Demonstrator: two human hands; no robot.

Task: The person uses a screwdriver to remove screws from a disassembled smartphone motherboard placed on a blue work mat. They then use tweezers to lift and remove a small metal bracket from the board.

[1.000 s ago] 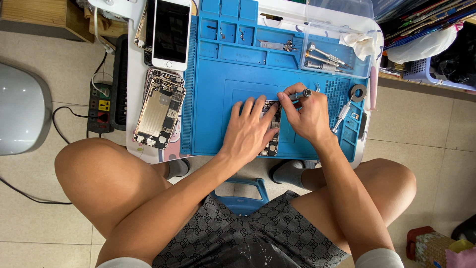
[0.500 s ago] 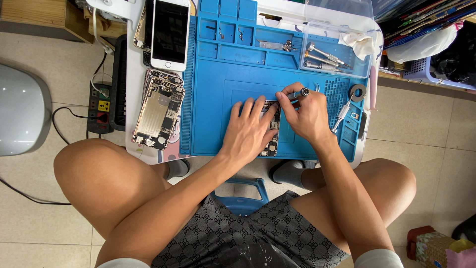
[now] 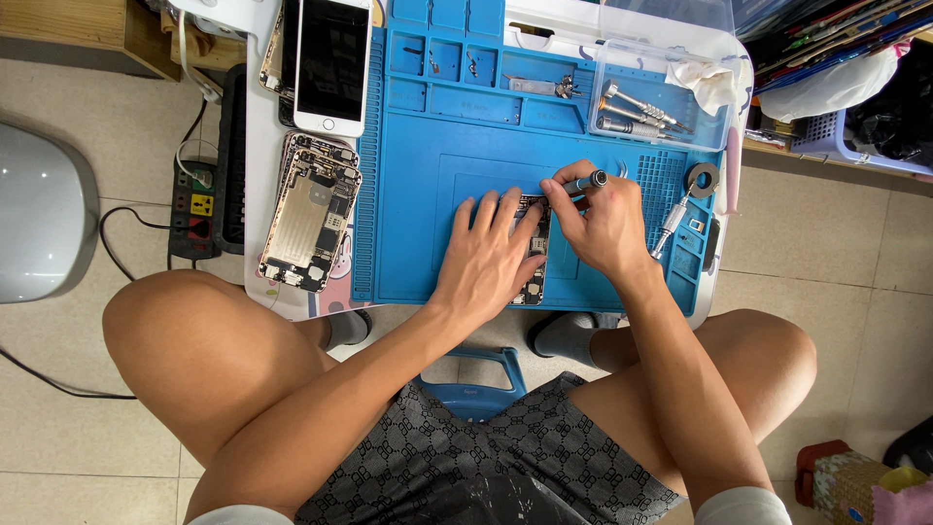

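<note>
- Resting flat on the blue work mat (image 3: pixel 457 146), the left hand (image 3: pixel 486 258) has its fingers spread and presses down on a narrow phone circuit board (image 3: pixel 535 251) near the mat's middle
- Right hand (image 3: pixel 603 228) is curled, thumb and fingers pinching a small screwdriver (image 3: pixel 583 183) whose tip meets the board's upper end; the grey cap points to the right
- An opened phone chassis (image 3: pixel 309 226) lies on the white tabletop (image 3: pixel 255 175) just left of the mat, with a white phone (image 3: pixel 332 63) face up above it
- A clear tray (image 3: pixel 661 102) at the mat's upper right holds more metal drivers, and a further driver (image 3: pixel 673 222) lies well right of the hands
- A black power strip (image 3: pixel 199 209) sits on the floor to the left
</note>
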